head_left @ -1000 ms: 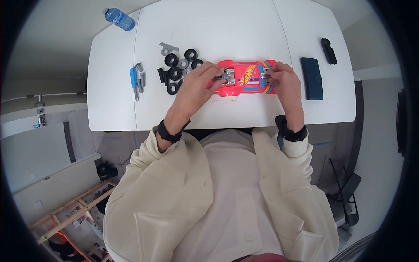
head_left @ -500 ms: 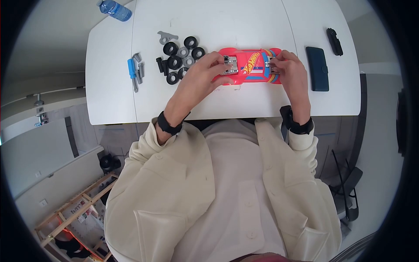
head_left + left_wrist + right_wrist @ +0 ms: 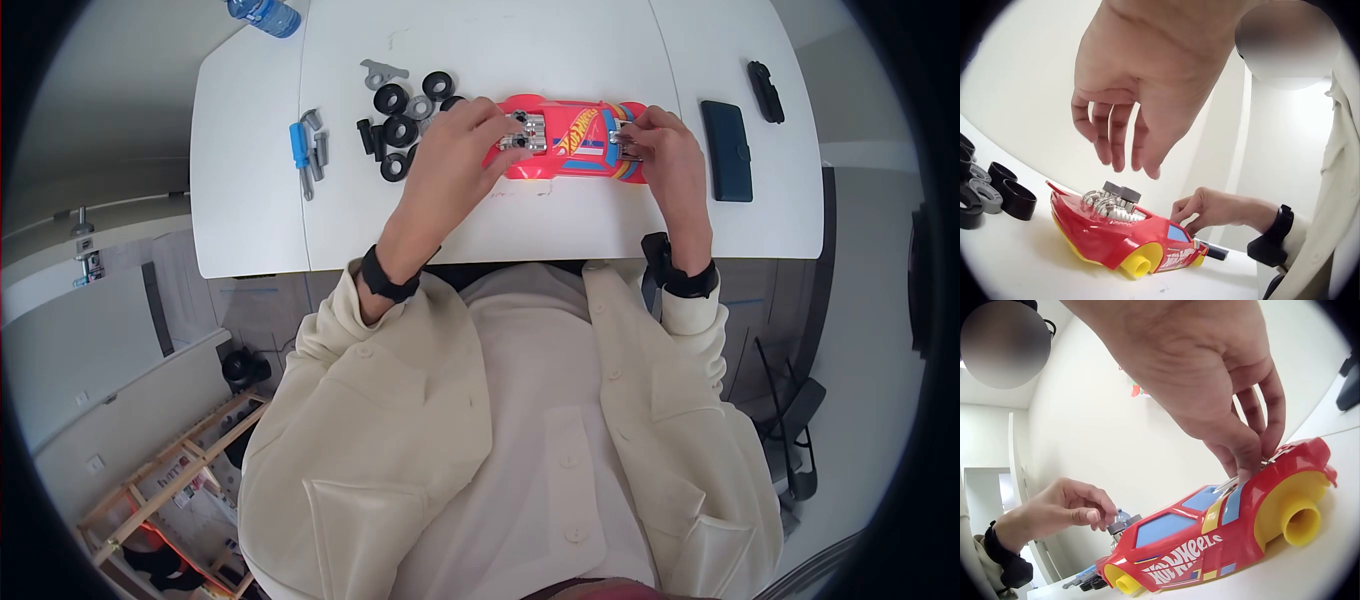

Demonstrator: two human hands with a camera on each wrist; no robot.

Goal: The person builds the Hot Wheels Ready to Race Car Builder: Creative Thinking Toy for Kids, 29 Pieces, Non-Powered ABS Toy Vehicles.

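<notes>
A red toy car (image 3: 578,140) with blue windows and Hot Wheels lettering lies on the white table. Yellow hubs (image 3: 1301,522) show at its wheel arches, with no tyres on them. My left hand (image 3: 450,165) hovers over the front end, its loosely bent fingers holding nothing. In the left wrist view those fingertips hang a little above the silver engine (image 3: 1119,209) with its grey tops. At the rear my right hand (image 3: 676,165) pinches a small silver part (image 3: 1227,485) between thumb and fingers, low against the body. The fingers hide most of that part.
Several black wheels (image 3: 401,130) and grey pieces lie left of the car, with black bolts (image 3: 366,137) beside them. Further left are a blue-handled screwdriver (image 3: 299,147) and grey bolts (image 3: 319,148). A dark blue case (image 3: 726,150), a black object (image 3: 765,92) and a water bottle (image 3: 266,14) lie near the table's edges.
The head view has shifted, so the table and car sit higher in it. Both hands stay at the same ends of the car, with only small finger movements.
</notes>
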